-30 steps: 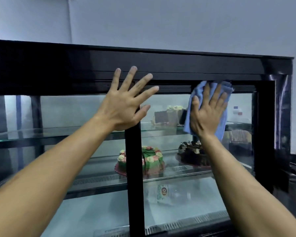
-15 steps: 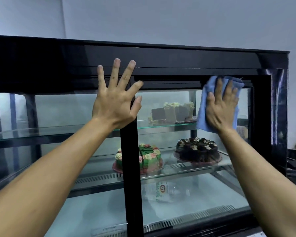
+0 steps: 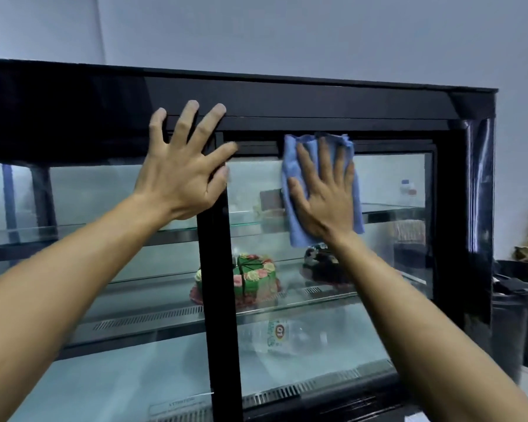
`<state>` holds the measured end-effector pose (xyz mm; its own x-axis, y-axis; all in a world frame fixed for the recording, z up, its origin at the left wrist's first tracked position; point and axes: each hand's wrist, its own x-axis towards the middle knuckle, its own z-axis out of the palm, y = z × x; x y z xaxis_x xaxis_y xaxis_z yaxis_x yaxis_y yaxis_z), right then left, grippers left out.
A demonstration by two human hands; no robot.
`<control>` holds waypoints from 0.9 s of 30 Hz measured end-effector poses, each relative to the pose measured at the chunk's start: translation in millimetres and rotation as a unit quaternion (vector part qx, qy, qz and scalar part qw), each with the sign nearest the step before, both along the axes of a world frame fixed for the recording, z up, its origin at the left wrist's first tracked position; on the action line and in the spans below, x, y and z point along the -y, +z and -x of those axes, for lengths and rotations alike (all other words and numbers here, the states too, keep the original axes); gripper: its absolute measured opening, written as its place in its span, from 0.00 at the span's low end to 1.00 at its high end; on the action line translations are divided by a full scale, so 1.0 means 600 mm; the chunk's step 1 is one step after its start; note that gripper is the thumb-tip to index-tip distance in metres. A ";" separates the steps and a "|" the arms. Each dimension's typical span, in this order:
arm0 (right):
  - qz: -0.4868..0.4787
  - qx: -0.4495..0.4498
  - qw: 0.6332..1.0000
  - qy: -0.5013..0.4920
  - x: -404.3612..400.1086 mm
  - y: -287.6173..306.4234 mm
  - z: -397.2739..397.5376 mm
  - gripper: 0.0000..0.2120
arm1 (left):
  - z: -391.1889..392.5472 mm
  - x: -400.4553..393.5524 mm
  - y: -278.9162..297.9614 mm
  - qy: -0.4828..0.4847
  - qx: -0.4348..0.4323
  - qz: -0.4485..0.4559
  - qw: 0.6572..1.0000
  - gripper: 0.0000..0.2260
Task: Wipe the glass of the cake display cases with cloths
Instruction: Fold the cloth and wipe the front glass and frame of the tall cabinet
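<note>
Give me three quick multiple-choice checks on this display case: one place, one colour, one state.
1. Where is the green frosted cake?
A top glass shelf
B middle shelf, right of the black centre post
C case floor

2. What colour is the folded wiping cloth?
A blue
B yellow
C white

3. How is the left hand?
A gripping a cloth
B fist
C bare, fingers spread on the frame

Answers: B, it sits on the vented shelf beside the post; A, blue fabric shows around the right hand; C, nothing lies under the palm.

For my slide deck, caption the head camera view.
Right hand presses blue cloth on display glass; left hand braces frame.
</note>
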<state>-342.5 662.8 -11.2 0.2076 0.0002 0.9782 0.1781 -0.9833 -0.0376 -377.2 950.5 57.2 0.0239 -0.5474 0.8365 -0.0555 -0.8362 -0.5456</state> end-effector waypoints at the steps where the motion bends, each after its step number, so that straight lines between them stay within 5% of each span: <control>1: -0.031 -0.010 0.999 -0.022 0.059 0.001 -0.003 0.31 | -0.003 0.001 -0.002 -0.004 -0.001 0.000 1.000 0.23; 6: -0.157 -0.090 0.982 -0.063 0.254 0.007 0.020 0.39 | -0.009 0.006 0.003 -0.043 -0.023 -0.007 0.999 0.22; 12: -0.234 -0.041 0.970 -0.042 0.156 0.022 0.014 0.39 | -0.012 0.005 0.000 -0.041 -0.018 -0.008 0.999 0.23; 19: 0.126 0.017 0.991 0.041 -0.161 -0.032 0.019 0.29 | -0.017 -0.001 0.000 -0.054 -0.012 -0.003 0.998 0.22; 22: 0.177 0.039 0.983 0.042 -0.060 -0.037 0.009 0.28 | -0.017 -0.001 -0.002 -0.047 -0.012 -0.009 0.999 0.22; 27: -0.050 -0.021 0.998 -0.040 0.248 -0.062 0.004 0.35 | -0.014 0.003 -0.003 -0.050 -0.014 -0.001 0.999 0.22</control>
<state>-344.9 514.1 -48.2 0.2435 -0.1157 0.9630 0.0946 -0.9853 -0.1423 -368.5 948.8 55.5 -0.0076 -0.5505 0.8348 -0.1528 -0.8244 -0.5450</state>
